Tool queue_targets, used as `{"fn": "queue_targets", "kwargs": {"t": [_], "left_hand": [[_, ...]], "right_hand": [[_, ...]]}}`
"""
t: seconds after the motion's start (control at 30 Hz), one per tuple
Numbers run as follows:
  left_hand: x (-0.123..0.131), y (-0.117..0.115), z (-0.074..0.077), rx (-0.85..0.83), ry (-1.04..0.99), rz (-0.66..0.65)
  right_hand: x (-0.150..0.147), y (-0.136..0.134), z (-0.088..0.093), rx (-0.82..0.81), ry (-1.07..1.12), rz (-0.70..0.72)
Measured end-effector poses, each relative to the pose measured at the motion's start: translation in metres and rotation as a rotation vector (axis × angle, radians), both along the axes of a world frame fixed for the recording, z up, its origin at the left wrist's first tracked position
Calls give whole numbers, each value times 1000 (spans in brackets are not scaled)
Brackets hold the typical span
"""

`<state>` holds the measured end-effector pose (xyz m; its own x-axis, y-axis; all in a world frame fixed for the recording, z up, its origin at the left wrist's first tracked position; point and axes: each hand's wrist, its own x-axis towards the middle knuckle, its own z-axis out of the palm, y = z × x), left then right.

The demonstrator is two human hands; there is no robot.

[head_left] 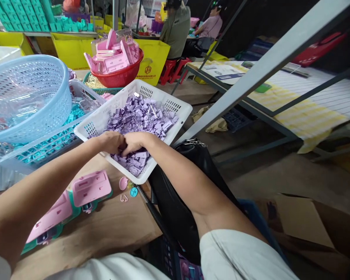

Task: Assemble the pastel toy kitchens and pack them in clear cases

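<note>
Both my hands are close together over the near part of a white plastic basket (181, 111) heaped with small purple plastic parts (142, 116). My left hand (112, 142) has its fingers curled and pointing down among the parts. Beside it, my right hand (135, 142) is also bent inward, fingers closed toward the left hand. What they pinch, if anything, is hidden behind the fingers. On the wooden table nearer me lie pink and teal plastic assemblies (91, 188). A pink oval piece (123, 183), a blue round piece (133, 191) and small pink hooks (124, 198) lie beside them.
At left, a light-blue basket (55, 112) stands over a crate of turquoise parts (58, 142). Behind is a red basket (116, 79) of pink pieces. A grey metal post (239, 95) slants past my right; a black bag (186, 186) hangs below. Two people sit farther back.
</note>
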<state>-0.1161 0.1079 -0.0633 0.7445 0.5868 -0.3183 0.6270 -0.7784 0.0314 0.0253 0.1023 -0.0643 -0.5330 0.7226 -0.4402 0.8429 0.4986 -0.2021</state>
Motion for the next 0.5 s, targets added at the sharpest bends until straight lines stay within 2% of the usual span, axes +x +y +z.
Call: {"fn": "queue_targets", "kwargs": {"t": [0.07,0.13,0.2,0.3,0.37,0.43,0.5], "left_hand": [[-8,8,-3,-15,-98,25],[-16,16,-5,-67,-308,105],[-22,23,-6,-208,-606,289],[-26,27,-3,-596,-1058,685],[-25,26,-1,-822,-1254,921],[-23,25,2,-916,-1375,1067],[-21,25,6,-938,-1432,1124]], "right_hand": [[4,2,4,37,-14,-3],[8,3,8,47,-1,0],[11,4,10,45,51,-25],[15,7,8,103,232,-141],[17,8,7,177,385,-235],[16,8,7,248,543,-301],[12,6,7,301,702,-340]]}}
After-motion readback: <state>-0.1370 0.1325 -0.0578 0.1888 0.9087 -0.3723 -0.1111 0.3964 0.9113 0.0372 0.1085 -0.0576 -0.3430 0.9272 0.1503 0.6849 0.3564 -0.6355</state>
